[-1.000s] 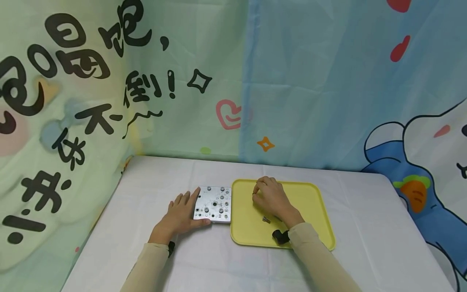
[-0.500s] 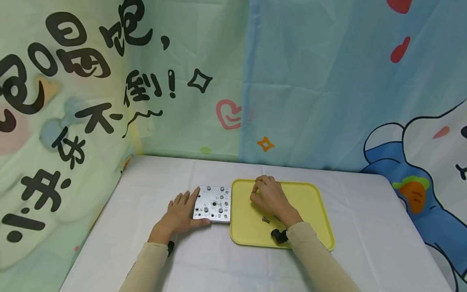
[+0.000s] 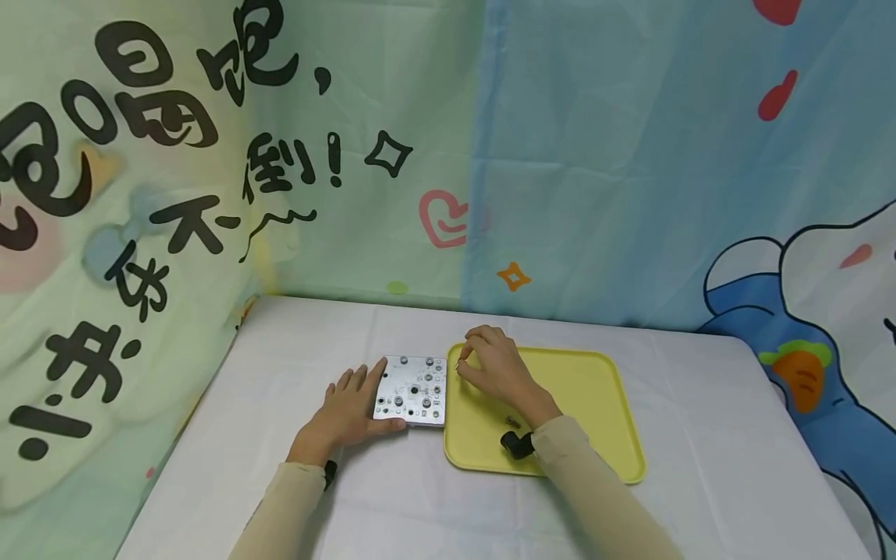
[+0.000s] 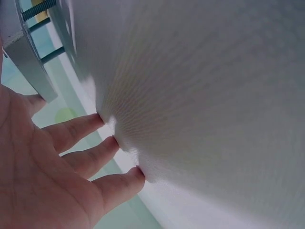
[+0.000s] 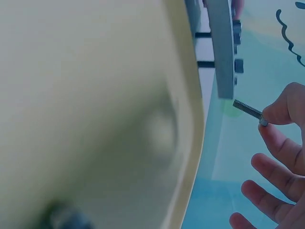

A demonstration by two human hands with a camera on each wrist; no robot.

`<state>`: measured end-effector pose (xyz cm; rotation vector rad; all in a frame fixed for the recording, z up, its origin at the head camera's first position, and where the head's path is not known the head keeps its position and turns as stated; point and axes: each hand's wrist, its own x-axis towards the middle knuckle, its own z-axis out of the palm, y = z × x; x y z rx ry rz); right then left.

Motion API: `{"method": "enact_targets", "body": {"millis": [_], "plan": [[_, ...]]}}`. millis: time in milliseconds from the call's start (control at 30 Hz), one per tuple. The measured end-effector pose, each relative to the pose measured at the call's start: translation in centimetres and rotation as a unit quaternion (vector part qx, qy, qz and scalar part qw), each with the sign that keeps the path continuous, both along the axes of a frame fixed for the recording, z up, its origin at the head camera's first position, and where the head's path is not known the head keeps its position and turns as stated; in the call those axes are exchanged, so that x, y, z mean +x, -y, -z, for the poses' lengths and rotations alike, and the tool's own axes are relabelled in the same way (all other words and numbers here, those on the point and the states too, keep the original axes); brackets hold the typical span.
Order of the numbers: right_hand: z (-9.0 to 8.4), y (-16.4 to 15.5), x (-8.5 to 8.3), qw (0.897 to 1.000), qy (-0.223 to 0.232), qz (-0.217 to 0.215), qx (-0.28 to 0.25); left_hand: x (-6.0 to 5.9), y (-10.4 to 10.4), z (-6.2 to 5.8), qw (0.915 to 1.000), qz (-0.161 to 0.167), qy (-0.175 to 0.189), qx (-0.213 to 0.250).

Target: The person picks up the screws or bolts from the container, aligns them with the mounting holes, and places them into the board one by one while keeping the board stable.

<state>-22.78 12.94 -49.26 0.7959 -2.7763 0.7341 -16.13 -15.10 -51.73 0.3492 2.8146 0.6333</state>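
Note:
A silver metal plate with holes and several screws set in it lies left of the yellow tray. My left hand is spread at its left edge, with the thumb at the near corner and the index finger at the far one. In the left wrist view the other fingertips press into the white cloth. Thumb and index finger of my right hand pinch a screw by its head over the tray's left side. The screw's threaded end points toward the plate's edge.
A second, small screw lies on the tray near a black wrist camera. Screw shanks stick out beneath the plate. A white cloth covers the table, and a printed curtain hangs behind it.
My right hand has moved left and slightly away from me, from over the tray's middle toward the plate. The left hand and the plate stay put.

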Motion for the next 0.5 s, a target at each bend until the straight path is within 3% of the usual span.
{"method": "enact_targets", "body": {"millis": [500], "plan": [[0.5,2.1,-0.3,1.0,-0.002,-0.019,-0.012,-0.3,0.0,0.4,1.0,-0.003,0.004,-0.001]]}}
